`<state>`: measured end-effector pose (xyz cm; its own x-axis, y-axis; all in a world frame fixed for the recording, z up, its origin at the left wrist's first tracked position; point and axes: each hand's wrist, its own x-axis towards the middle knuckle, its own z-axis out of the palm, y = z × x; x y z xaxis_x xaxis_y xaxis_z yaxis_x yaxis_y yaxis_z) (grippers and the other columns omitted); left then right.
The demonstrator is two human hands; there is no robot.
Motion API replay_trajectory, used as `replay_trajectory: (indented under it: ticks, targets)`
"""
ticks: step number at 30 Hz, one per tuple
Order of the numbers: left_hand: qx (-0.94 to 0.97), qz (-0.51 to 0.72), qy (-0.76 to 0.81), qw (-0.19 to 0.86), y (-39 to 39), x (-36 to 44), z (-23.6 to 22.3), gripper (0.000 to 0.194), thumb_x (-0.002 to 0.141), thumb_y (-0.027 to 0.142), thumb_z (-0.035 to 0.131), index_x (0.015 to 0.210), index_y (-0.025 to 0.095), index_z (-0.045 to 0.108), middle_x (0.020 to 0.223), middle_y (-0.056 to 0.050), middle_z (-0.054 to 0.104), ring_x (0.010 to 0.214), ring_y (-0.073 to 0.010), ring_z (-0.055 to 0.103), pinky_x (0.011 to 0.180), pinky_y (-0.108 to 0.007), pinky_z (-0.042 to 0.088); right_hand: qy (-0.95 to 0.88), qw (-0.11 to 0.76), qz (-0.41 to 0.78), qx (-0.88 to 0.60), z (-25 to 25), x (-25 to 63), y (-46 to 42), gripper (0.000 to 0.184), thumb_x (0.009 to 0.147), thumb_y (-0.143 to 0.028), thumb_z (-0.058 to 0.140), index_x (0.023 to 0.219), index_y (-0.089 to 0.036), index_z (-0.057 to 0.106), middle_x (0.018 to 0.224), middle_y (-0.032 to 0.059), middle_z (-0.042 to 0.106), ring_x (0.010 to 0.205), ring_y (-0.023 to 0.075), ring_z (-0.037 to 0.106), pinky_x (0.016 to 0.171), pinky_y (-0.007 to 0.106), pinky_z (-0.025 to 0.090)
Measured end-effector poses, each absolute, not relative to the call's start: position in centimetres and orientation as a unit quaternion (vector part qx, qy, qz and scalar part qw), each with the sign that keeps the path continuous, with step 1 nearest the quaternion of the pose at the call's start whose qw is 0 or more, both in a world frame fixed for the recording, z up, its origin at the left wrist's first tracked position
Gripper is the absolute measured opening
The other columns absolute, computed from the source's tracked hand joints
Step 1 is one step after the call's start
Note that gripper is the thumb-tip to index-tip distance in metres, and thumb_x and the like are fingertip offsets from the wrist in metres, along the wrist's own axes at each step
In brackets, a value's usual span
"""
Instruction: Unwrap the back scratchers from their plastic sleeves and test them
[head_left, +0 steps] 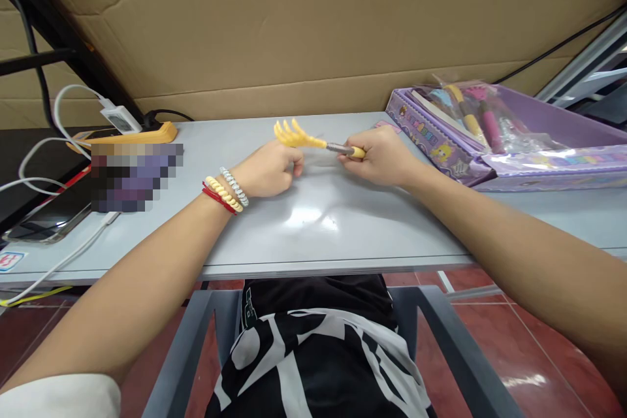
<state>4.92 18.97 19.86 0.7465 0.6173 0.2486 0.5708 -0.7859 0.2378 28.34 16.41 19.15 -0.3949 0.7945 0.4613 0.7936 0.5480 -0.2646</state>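
Note:
A yellow back scratcher (pixel 300 136) with a hand-shaped claw and a metal rod is held just above the desk. My right hand (pixel 381 155) is closed around its yellow handle, and the claw points left. Near the claw, my left hand (pixel 267 170) is low over the desk with its fingers curled in. Its palm faces down, so whatever may be inside it is hidden. Bracelets (pixel 224 194) circle the left wrist. To the right, a purple display box (pixel 553 173) holds more wrapped back scratchers (pixel 477 114) in pink, yellow and blue.
The grey desk (pixel 313 235) ends against a cardboard wall (pixel 274 32). On the left lie a yellow power strip (pixel 157 133), a white charger (pixel 121 119), white cables and a phone (pixel 53 212). A blurred-out patch covers something beside it. Below are grey chair arms (pixel 179 346).

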Motion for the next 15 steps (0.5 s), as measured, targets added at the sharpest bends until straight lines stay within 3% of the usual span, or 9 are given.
replay_trajectory:
  ticks: [7, 15]
  targets:
    - [0.92, 0.204, 0.322, 0.091, 18.7, 5.2, 19.7, 0.019, 0.063, 0.005, 0.047, 0.063, 0.018, 0.062, 0.135, -0.007, 0.057, 0.128, -0.0258, 0.049, 0.11, -0.044, 0.039, -0.823, 0.297, 0.0, -0.485, 19.7, 27.3, 15.6, 0.027, 0.074, -0.028, 0.052, 0.055, -0.021, 0.034, 0.054, -0.001, 0.042, 0.056, 0.0126, 0.036, 0.059, 0.029, 0.029]
    - [0.886, 0.26, 0.35, 0.159, 18.8, 5.4, 19.7, 0.016, 0.065, 0.008, 0.046, 0.058, 0.016, 0.058, 0.102, -0.002, 0.071, 0.093, -0.0175, 0.064, 0.089, -0.035, 0.051, -0.836, 0.324, 0.01, -0.443, 19.6, 26.4, 14.9, 0.019, 0.077, -0.025, 0.051, 0.06, -0.021, 0.045, 0.063, 0.0019, 0.053, 0.062, 0.0147, 0.047, 0.063, 0.029, 0.034]
